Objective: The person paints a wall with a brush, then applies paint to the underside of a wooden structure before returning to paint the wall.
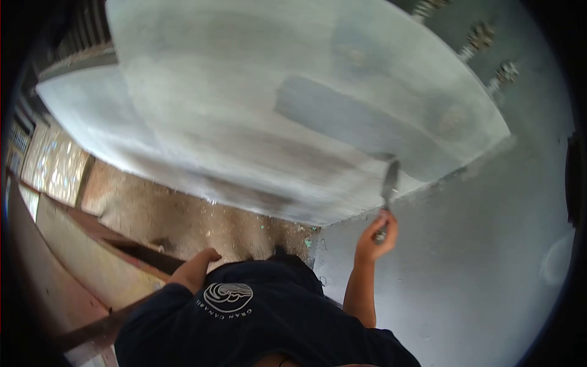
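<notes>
My right hand is closed around the handle of a small trowel. Its blade points away from me and overlaps the lower edge of a broad grey-white plastered surface. Across that surface runs a darker, smooth grey band, ending close to the blade tip. Low beside my body is my left hand, away from the plastered surface, with its fingers mostly hidden from this angle.
A smooth grey wall meets the plastered surface along its right edge. Pipe stubs with fittings stick out at upper right. Wooden boards lean at left, above a dirt floor with scattered debris.
</notes>
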A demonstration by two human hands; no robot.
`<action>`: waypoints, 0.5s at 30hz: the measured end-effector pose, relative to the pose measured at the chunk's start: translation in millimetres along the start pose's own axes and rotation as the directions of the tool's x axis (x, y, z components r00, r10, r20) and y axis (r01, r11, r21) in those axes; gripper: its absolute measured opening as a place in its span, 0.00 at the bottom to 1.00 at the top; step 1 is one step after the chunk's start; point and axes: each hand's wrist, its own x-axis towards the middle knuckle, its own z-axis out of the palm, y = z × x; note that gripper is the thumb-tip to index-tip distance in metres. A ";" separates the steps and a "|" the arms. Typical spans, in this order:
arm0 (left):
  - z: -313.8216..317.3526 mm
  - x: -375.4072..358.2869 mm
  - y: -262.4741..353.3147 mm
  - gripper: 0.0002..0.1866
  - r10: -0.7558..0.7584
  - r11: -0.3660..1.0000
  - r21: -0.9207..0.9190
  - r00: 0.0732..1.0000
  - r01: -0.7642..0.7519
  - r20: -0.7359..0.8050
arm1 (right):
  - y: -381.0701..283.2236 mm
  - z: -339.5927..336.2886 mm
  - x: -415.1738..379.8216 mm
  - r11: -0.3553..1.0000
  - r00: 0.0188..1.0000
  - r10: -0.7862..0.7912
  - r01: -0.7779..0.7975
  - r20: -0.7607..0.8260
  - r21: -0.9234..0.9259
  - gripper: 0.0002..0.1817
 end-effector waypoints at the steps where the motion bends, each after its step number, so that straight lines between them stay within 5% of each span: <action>1: -2.7 -8.8 2.8 0.35 0.005 0.997 0.072 1.000 -0.006 0.006 | -0.7 -2.8 -1.5 0.995 0.992 0.088 -0.092 -0.091 -0.036 0.05; 5: 0.7 -35.4 22.3 0.28 -0.062 0.998 0.019 0.991 0.064 -0.117 | -24.4 3.8 -9.1 0.963 0.952 0.268 -0.270 -0.151 0.007 0.09; 9: 17.5 -35.7 41.7 0.30 0.047 0.998 0.038 0.999 -0.047 -0.006 | -31.3 22.1 -17.9 0.959 0.979 0.174 -0.193 0.107 0.208 0.11; 13: -23.1 -89.8 66.7 0.26 -0.030 0.979 -0.197 0.997 0.044 0.074 | -36.2 40.7 -4.6 0.882 0.915 0.247 -0.348 0.318 0.317 0.11; 15: -22.2 -66.8 58.1 0.27 -0.117 0.968 -0.242 0.977 0.072 -0.177 | -37.7 50.3 8.6 0.866 0.852 0.186 -0.377 0.490 0.327 0.11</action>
